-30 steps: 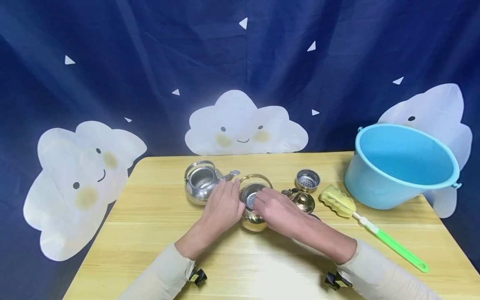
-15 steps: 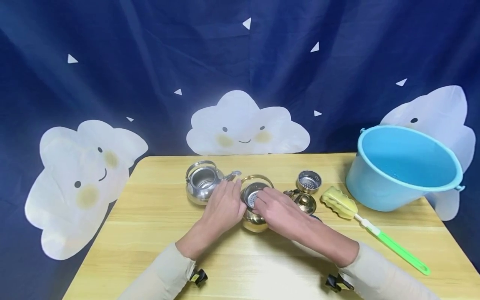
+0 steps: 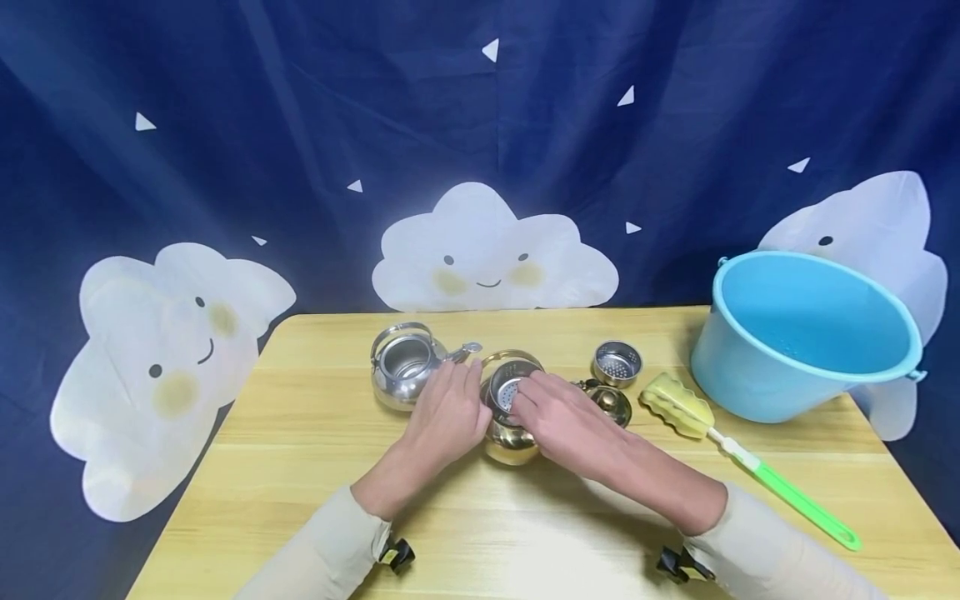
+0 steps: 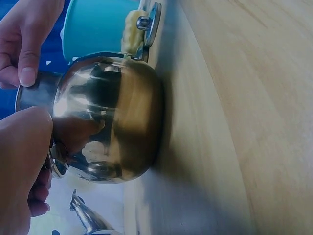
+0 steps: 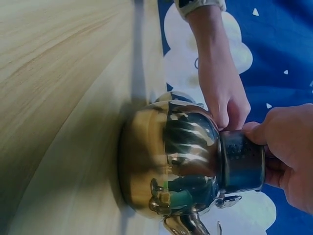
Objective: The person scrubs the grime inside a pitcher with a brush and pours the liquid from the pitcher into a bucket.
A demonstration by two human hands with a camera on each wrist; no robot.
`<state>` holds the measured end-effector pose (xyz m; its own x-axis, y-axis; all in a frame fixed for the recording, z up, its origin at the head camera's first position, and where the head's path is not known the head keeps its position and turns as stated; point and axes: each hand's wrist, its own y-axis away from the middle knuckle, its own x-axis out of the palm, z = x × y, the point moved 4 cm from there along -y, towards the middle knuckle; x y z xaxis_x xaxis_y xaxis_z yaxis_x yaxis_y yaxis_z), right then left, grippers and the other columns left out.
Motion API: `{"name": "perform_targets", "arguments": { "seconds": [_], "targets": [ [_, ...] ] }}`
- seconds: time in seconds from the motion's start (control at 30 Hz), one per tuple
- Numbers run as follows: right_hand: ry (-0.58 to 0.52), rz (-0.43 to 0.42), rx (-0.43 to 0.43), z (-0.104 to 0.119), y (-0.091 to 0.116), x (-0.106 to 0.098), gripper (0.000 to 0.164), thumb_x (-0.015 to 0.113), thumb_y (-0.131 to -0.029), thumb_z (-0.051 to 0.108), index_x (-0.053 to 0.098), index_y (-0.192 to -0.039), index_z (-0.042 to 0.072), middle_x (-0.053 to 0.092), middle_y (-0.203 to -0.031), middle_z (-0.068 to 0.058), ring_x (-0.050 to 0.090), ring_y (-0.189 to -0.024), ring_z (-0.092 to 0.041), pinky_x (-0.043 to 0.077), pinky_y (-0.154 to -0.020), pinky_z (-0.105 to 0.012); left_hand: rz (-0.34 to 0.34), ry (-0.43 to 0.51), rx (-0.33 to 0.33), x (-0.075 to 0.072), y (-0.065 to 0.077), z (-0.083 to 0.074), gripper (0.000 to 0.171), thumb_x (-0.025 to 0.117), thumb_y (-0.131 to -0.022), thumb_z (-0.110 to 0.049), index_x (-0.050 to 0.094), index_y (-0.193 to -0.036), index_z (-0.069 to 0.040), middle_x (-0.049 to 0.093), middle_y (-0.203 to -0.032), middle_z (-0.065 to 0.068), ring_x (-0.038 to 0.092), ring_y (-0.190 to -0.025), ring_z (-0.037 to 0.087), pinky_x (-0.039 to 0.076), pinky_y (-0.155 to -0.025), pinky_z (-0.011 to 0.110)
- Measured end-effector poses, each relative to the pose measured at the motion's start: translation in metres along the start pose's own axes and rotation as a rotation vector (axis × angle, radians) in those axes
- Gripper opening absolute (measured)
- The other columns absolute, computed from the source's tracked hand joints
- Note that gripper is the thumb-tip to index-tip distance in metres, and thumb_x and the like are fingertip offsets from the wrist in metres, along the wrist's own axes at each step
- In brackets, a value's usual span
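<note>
A shiny gold teapot [image 3: 512, 446] stands upright on the table, its hoop handle [image 3: 517, 357] behind its mouth. A perforated steel tea strainer [image 5: 243, 161] sits part way in that mouth, with much of its wall showing above. My right hand [image 3: 558, 417] pinches the strainer's rim, thumb outside and fingers inside, seen in the right wrist view. On the teapot's other side my left hand [image 3: 446, 412] holds it by the rim and handle base; its curled fingers [image 4: 41, 191] show in the left wrist view. The silver teapot [image 3: 401, 383] stands lidless just left of that hand.
Right of my right hand lie a gold lid [image 3: 611, 404] and a second steel strainer [image 3: 617, 364]. A yellow sponge brush [image 3: 678, 404] with a green handle slants toward the right edge. The blue bucket [image 3: 780, 367] stands at the back right, before the curtain [image 3: 480, 100].
The strainer's rim stands slightly higher and farther right over the gold teapot, and my right hand has shifted slightly with it. My left hand and the silver teapot stay put.
</note>
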<state>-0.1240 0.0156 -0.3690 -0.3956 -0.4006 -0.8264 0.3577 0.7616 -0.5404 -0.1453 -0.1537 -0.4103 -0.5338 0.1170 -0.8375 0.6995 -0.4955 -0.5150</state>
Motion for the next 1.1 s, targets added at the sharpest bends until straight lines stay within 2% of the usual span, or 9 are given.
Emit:
{"name": "perform_targets", "arguments": {
  "seconds": [0.3, 0.63, 0.97, 1.1],
  "targets": [
    [-0.009, -0.014, -0.009, -0.002, 0.003, -0.006, 0.01, 0.065, -0.095, 0.013, 0.065, -0.088, 0.007, 0.061, -0.084, -0.002, 0.053, -0.078, -0.016, 0.049, -0.07, -0.028, -0.04, -0.002, 0.005, -0.001, 0.0, 0.0, 0.054, 0.058, -0.085, -0.022, 0.066, -0.127, 0.01, 0.064, -0.082, 0.008, 0.05, -0.073, 0.021, 0.044, -0.069, 0.031],
    [-0.053, -0.052, -0.014, -0.004, 0.003, -0.014, 0.009, 0.056, -0.093, 0.003, 0.063, -0.088, 0.005, 0.058, -0.085, -0.002, 0.052, -0.08, -0.017, 0.048, -0.07, -0.029, -0.029, -0.003, 0.009, -0.001, -0.001, 0.0, 0.054, 0.065, -0.082, -0.021, 0.066, -0.127, 0.009, 0.067, -0.084, 0.009, 0.052, -0.075, 0.021, 0.046, -0.073, 0.033],
    [-0.039, -0.066, -0.022, -0.011, 0.004, -0.024, 0.025, 0.047, -0.082, -0.01, 0.065, -0.094, 0.004, 0.06, -0.09, -0.003, 0.055, -0.085, -0.019, 0.051, -0.075, -0.03, -0.051, -0.018, 0.02, -0.001, -0.001, 0.0, 0.054, 0.065, -0.082, -0.021, 0.067, -0.126, 0.01, 0.064, -0.08, 0.008, 0.051, -0.073, 0.021, 0.045, -0.072, 0.033],
    [-0.039, -0.081, -0.019, -0.016, 0.005, -0.026, 0.026, 0.047, -0.084, -0.011, 0.066, -0.097, 0.003, 0.062, -0.094, -0.004, 0.057, -0.088, -0.02, 0.052, -0.077, -0.031, -0.042, -0.017, 0.021, -0.002, 0.0, -0.001, 0.053, 0.059, -0.085, -0.021, 0.066, -0.127, 0.01, 0.063, -0.079, 0.007, 0.051, -0.073, 0.021, 0.045, -0.071, 0.033]
  ]
}}
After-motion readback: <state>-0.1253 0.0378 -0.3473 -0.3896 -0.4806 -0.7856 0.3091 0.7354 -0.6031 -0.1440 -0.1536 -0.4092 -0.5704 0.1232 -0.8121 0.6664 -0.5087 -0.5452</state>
